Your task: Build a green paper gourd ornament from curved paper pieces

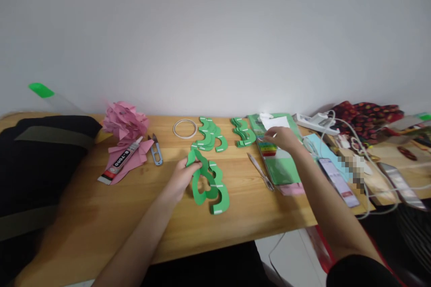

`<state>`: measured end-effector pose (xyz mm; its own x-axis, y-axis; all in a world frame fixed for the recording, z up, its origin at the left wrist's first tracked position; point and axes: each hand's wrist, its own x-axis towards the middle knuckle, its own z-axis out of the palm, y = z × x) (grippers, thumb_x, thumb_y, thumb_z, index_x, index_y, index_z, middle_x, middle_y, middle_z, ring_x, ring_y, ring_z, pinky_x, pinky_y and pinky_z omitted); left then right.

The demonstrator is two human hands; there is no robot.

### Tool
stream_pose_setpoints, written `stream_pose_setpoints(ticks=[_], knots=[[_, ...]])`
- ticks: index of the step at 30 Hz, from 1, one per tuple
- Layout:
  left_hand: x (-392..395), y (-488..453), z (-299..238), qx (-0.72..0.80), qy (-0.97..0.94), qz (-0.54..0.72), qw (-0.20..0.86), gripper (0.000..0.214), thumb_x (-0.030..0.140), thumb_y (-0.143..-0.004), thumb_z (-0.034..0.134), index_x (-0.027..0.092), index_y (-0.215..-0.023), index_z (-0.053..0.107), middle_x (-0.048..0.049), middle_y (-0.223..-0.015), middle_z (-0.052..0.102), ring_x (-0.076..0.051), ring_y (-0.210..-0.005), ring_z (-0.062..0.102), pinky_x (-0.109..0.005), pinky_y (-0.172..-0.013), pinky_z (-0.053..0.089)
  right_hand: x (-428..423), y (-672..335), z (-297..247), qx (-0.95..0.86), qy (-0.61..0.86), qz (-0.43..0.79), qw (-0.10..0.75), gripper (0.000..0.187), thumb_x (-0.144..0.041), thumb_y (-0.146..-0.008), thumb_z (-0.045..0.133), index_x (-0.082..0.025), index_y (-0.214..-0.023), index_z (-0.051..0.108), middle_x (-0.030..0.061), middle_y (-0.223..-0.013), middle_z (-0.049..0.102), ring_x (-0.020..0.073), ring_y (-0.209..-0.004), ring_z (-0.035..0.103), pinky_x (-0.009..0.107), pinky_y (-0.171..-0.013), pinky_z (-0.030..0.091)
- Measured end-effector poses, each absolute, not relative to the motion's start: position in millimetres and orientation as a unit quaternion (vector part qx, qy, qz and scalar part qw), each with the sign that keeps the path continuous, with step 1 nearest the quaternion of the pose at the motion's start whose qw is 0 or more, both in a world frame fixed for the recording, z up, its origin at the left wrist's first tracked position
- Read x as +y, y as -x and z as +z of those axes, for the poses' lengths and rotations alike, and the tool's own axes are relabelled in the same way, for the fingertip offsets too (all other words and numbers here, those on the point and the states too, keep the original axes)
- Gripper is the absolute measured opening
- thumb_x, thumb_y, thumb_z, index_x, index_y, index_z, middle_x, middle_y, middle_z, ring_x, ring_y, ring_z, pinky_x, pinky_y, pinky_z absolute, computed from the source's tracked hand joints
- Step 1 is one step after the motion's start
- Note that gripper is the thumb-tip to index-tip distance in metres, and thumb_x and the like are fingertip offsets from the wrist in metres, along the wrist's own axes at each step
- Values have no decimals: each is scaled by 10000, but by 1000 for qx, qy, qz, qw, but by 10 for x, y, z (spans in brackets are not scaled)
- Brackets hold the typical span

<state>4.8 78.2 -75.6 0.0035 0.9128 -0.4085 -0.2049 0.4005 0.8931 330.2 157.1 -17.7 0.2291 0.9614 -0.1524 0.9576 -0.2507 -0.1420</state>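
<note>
My left hand [182, 178] pinches the upper left end of a chain of joined green curved paper pieces [210, 186] lying on the wooden table [101, 224]. My right hand [283, 138] reaches to the right and rests with curled fingers on a pack of coloured paper sheets [278, 161], at the edge of a white sheet [275, 122]; I cannot see whether it grips anything. Two stacks of loose green curved pieces [209, 135] [243, 132] lie behind the chain.
A pink paper flower [125, 121], glue tube [121, 159], small snips [156, 150] and tape ring [185, 128] lie at left. Scissors [260, 171] sit beside the paper pack. A phone [338, 181], power strip [314, 122], cables and patterned cloth [367, 119] crowd the right. A dark bag [33, 152] lies far left.
</note>
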Motion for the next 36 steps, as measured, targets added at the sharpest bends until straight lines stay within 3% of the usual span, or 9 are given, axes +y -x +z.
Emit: stream_pose_setpoints(ticks=[2,8,15,20,24,28,32,34,36], knots=[[781,-51,-759,548,-314,441,638,270,324,-498,748,160,-704,689,-38,-751,719,-214,-761,672,-289,-731,502,1557,-3196,-245,-638,762,103,-44,177,-335,-844,671,-177,-914,713,51,-933,715,213,-961,656,355,-880,511],[790,-48,-778,551,-294,437,648,251,287,-512,745,159,-721,690,-26,-742,714,-176,-696,658,-261,-677,498,1631,-3049,-329,-634,752,78,-161,300,-361,-932,562,-178,-1167,598,85,-1204,613,194,-1027,619,416,-883,530],[791,-45,-763,554,-285,438,648,242,266,-511,749,152,-712,676,-1,-692,688,-146,-634,633,-234,-614,481,1742,-2994,-312,-637,742,70,-197,336,-362,-925,574,-167,-1199,579,93,-1222,600,204,-1043,615,426,-884,531],[785,-45,-745,544,-284,440,656,245,274,-521,746,146,-717,676,-11,-707,694,-162,-651,648,-247,-607,499,1790,-3291,-13,-641,751,76,-142,137,-250,-826,648,-142,-853,728,77,-866,729,205,-881,680,312,-791,522],[781,-50,-741,539,-284,443,657,235,271,-524,747,149,-709,668,-9,-692,688,-167,-644,648,-254,-601,508,1810,-3641,208,-608,788,68,-71,147,-147,-745,598,-135,-712,741,41,-599,707,172,-617,677,266,-635,501],[778,-49,-749,535,-291,444,657,239,276,-522,742,154,-710,658,1,-677,676,-160,-630,643,-245,-592,500,1831,-3812,212,-590,803,80,-5,180,-88,-694,599,-121,-804,738,32,-594,711,150,-567,659,237,-566,483],[777,-50,-757,534,-297,451,650,239,282,-528,734,150,-716,666,-10,-686,687,-164,-637,649,-247,-613,494,1797,-3791,224,-589,804,75,48,160,-27,-641,597,-154,-656,694,31,-598,700,174,-615,666,264,-603,487],[774,-61,-755,536,-294,461,644,230,274,-528,733,147,-710,672,-17,-693,695,-168,-648,650,-249,-623,495,1705,-3660,246,-597,795,79,74,148,-42,-660,602,-164,-653,685,35,-600,692,191,-640,667,287,-630,495],[773,-77,-752,537,-285,477,635,222,265,-525,730,146,-703,670,-13,-689,694,-167,-654,647,-244,-618,495,1540,-3398,234,-617,773,109,97,116,-117,-734,604,-160,-766,707,44,-647,704,193,-653,671,296,-634,508]])
